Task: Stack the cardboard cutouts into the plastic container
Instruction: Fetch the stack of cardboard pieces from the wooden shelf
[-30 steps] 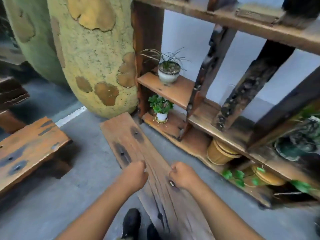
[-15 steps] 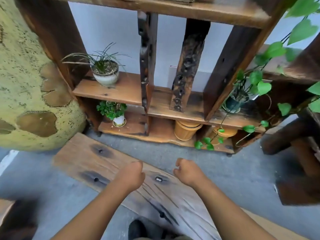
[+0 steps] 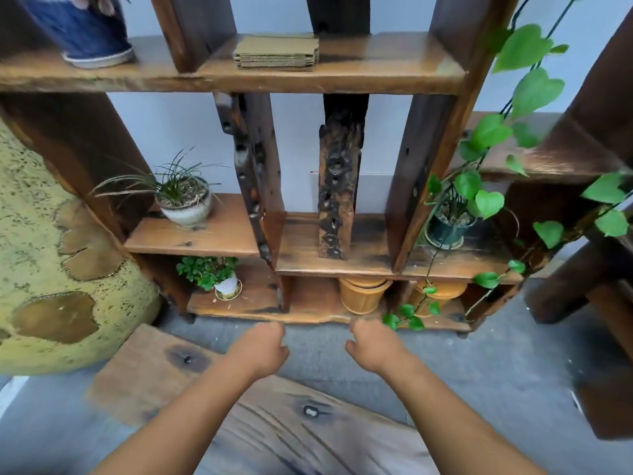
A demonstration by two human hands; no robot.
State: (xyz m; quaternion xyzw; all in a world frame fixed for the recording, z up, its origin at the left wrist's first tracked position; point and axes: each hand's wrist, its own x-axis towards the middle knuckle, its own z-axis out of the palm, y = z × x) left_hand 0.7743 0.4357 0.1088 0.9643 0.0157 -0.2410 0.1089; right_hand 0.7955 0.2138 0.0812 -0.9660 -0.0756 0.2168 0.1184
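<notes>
A stack of brown cardboard cutouts [image 3: 276, 51] lies flat on the top board of a dark wooden shelf unit [image 3: 342, 80], near the middle. My left hand [image 3: 262, 347] and my right hand [image 3: 371, 342] are held out low in front of the shelf's bottom board, both curled into loose fists with nothing in them. They are far below the cutouts. No plastic container is in view.
A blue vase [image 3: 82, 32] stands on the top board at left. Potted plants [image 3: 183, 200] [image 3: 448, 221] and wooden buckets [image 3: 364, 294] fill the lower shelves. A vine [image 3: 520, 97] hangs at right. A wooden bench [image 3: 267, 423] lies below my arms. A yellow-green sculpture [image 3: 51, 286] stands at left.
The view has swung right and upward, bringing the top board with the cardboard stack and the blue vase into sight. My fists stay closed and now sit before the shelf's base.
</notes>
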